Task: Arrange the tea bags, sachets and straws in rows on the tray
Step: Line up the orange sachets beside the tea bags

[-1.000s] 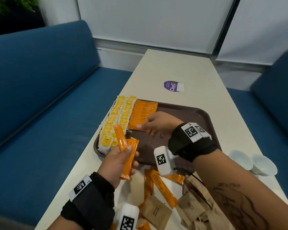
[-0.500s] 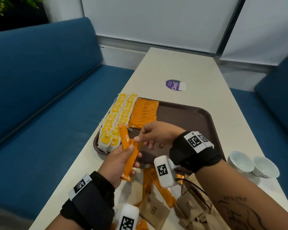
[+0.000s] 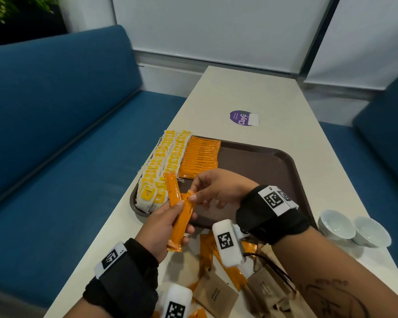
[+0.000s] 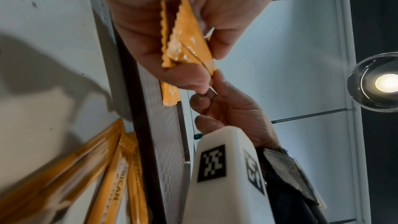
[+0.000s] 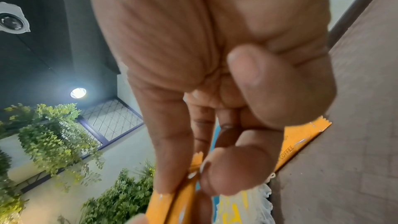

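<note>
My left hand (image 3: 184, 215) grips two orange stick sachets (image 3: 182, 222) upright over the near left corner of the brown tray (image 3: 262, 161). My right hand (image 3: 193, 191) pinches the top end of the right-hand one between thumb and forefinger; the right wrist view shows that pinch on the sachet (image 5: 172, 207). In the left wrist view both sachets (image 4: 183, 40) sit in the left hand. On the tray lie two rows of yellow tea bags (image 3: 163, 166) and one row of orange sachets (image 3: 200, 157). I see no straws.
Loose orange sachets (image 3: 206, 253) and brown paper sachets (image 3: 216, 297) lie heaped on the table near me. Two small white cups (image 3: 354, 228) stand to the right of the tray. A purple sticker (image 3: 241, 118) is beyond it. Blue benches flank the table.
My right hand has drawn back from the orange sachet row on the tray to the left hand and taken the top end of one held sachet. The left hand stays put.
</note>
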Tool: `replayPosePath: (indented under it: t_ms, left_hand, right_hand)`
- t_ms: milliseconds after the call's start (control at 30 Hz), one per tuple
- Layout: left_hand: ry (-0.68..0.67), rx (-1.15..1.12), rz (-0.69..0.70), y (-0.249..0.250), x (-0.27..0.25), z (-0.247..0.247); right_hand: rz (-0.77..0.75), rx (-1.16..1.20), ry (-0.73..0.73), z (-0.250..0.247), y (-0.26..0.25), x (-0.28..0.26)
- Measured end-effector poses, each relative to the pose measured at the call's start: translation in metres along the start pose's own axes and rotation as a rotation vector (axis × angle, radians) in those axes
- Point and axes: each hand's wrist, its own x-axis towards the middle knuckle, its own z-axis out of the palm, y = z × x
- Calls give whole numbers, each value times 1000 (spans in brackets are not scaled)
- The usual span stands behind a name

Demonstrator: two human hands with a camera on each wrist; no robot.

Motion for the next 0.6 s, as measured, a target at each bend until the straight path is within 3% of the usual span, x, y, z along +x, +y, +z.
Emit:
replayPosePath:
  t_ms: [267,433,600]
  left_hand:
    - [-40,51,13,7,6,5]
    - [19,203,192,14,16,9]
    - [59,216,245,12,27,7]
  right_hand:
    - [-69,238,91,-10,4,-5]
    - [25,430,215,1,5,-4]
    - [5,328,130,20,5,-13]
